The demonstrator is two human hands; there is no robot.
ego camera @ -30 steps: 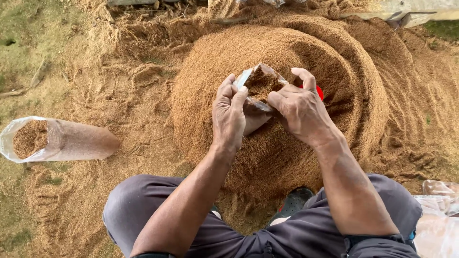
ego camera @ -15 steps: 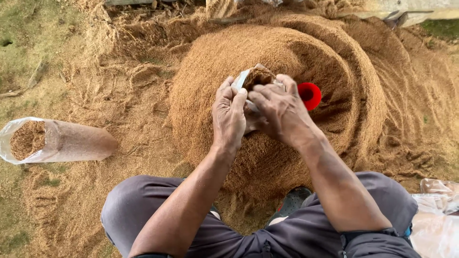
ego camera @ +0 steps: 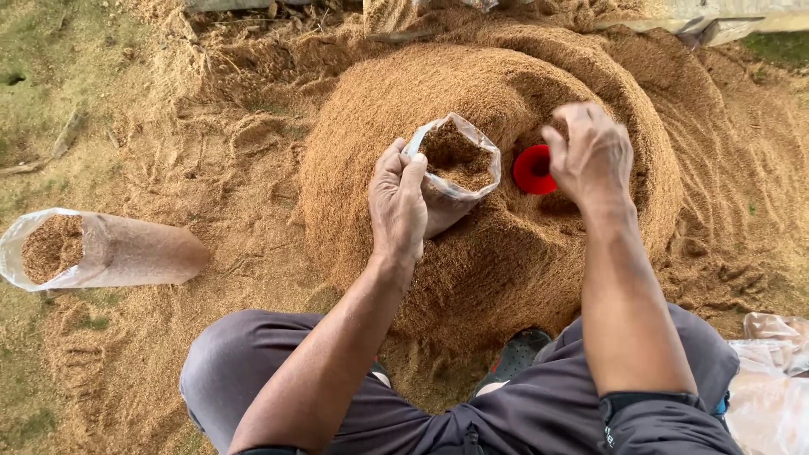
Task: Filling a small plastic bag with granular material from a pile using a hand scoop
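Since half a second ago the right hand [ego camera: 590, 156] has lifted off the bag's mouth and swung out to the side, uncovering the red scoop [ego camera: 534, 168] and the bag's opening.

From largest to smallest: the sawdust heap [ego camera: 396, 101] fills the middle of the view, a rounded brown mound with a hollow dug near its top. Left of it, well apart on the ground, lies a filled clear plastic bag [ego camera: 101, 248], long and tube-shaped, its open mouth turned toward the left edge. More crumpled clear plastic [ego camera: 775, 388] shows at the lower right, beside the person's knee. No label or print can be seen on any of them.

The left hand [ego camera: 398, 202] is clenched around the side of the small clear bag [ego camera: 455, 164], holding it upright against the heap, partly filled. The right hand hovers with fingers loosely curled above the scoop, grasping nothing that can be seen (its palm faces away).

With only one hand on it, the thin rim could fold inward, or the bag could tip and spill.
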